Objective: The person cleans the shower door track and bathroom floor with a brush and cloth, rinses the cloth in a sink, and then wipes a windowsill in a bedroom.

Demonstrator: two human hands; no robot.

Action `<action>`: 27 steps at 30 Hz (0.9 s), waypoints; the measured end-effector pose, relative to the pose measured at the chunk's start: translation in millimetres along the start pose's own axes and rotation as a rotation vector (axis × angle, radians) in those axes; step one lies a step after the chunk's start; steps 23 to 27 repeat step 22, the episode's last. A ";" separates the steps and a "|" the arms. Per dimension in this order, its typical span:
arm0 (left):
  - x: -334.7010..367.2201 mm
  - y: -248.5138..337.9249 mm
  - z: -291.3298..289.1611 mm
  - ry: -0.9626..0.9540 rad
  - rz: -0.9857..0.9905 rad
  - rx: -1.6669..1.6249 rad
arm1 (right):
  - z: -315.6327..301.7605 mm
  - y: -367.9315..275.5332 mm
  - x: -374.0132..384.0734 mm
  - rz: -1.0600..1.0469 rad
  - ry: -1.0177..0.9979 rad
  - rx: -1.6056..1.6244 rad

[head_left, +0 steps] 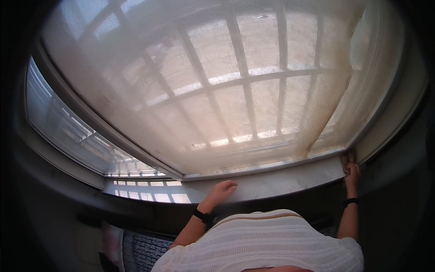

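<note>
A large window pane [204, 113], hazy and lit from outside, fills the view in front of me, with a pale frame [267, 170] along its bottom. My left hand [221, 192] is at the front edge of the white sill [281, 181], its fingers curled together and nothing visible in them. At the lower right corner of the window my right hand [351, 170] is closed, its fingertips against the frame's side. A small brownish shape shows just above those fingers; whether it is a held thing or a reflection is unclear.
Barred shadows or bars show through the glass. On the left, past an upright frame bar [108, 129], is another pane [68, 118], with sunlit stripes on the sill below. Patterned fabric [149, 251] lies low at the left. Dark wall surrounds the window.
</note>
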State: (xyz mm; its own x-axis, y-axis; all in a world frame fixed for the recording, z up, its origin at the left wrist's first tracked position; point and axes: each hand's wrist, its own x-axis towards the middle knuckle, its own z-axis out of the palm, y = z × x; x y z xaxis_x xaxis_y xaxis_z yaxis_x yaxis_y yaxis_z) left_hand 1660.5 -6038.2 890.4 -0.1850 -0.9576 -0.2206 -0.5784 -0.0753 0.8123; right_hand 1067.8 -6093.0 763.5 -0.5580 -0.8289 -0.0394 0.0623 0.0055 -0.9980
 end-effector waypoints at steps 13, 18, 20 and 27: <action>-9.4 -27.6 -14.3 -0.003 0.055 0.008 | 58.7 -36.7 -63.1 -0.670 -0.195 -0.950; -6.9 -17.0 -11.3 -0.015 0.043 0.000 | 38.6 -36.1 -52.3 -0.567 -0.260 -0.809; -1.0 -9.4 -5.0 -0.048 0.052 0.019 | 15.4 -35.2 -25.7 -0.617 -0.133 -1.045; 2.5 -10.7 -5.2 -0.022 0.103 0.051 | 4.9 -31.0 -6.6 -0.379 -0.195 -1.036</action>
